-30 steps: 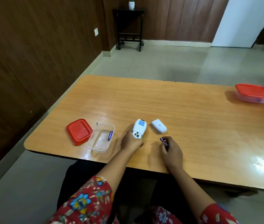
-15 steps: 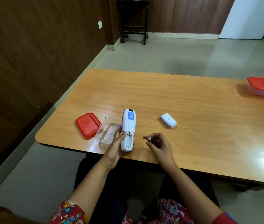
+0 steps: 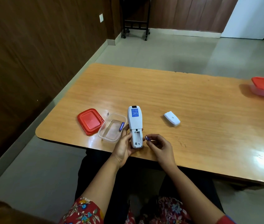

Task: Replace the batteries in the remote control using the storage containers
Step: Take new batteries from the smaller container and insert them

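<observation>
Left hand (image 3: 124, 147) fingers clasp white plastic remote control (image 3: 134, 126), compartment empty, above counter (image 3: 192, 110) edge. Right hand (image 3: 159, 146) fingers pinch small purple battery (image 3: 147, 138) just beside it: light, rigid, slick; best pinched mid-barrel.

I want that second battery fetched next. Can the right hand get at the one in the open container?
Probably not yet: the right hand already pinches a battery, and the held remote stands between it and the battery in the container.
</observation>
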